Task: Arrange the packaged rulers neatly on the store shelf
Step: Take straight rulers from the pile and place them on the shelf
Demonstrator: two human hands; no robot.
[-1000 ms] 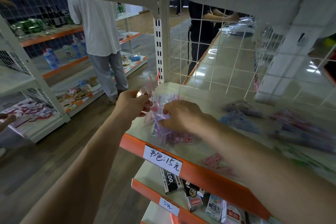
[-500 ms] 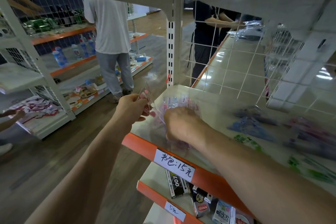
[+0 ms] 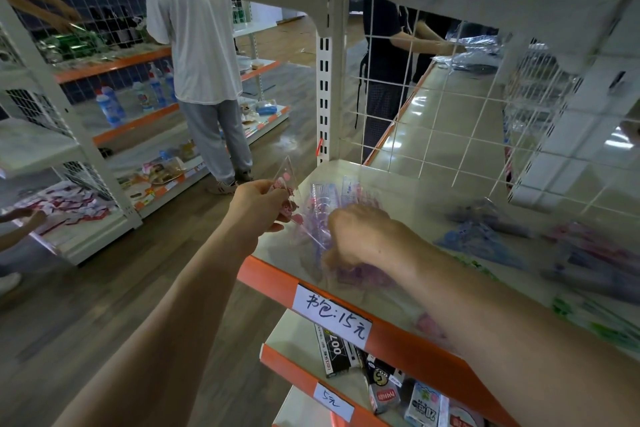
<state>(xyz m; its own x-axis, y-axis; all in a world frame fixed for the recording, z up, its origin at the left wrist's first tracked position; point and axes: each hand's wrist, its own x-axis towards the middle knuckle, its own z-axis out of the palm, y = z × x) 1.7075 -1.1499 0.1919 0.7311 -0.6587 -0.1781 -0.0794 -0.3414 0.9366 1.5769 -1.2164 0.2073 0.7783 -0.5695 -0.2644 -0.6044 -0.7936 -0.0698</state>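
Head view — one camera, looking down.
Left hand (image 3: 258,206): at the shelf's (image 3: 398,191) near left corner, thumb and fingers pinching a pink ruler pack (image 3: 285,184), tip pointing up.
Right hand (image 3: 363,236): just right of it, fingers curled down round a pile of ruler packs (image 3: 322,208).
Pile: on the shelf's left end, near the orange front edge.
Further right: blue and purple packs (image 3: 478,236) — blurred.
Front edge: handwritten price label (image 3: 332,317).

Ruler pkgs (image 3: 322,215) clear glossy plastic; shelf (image 3: 388,191) glossy painted metal; floor (image 3: 104,291) wood-look.
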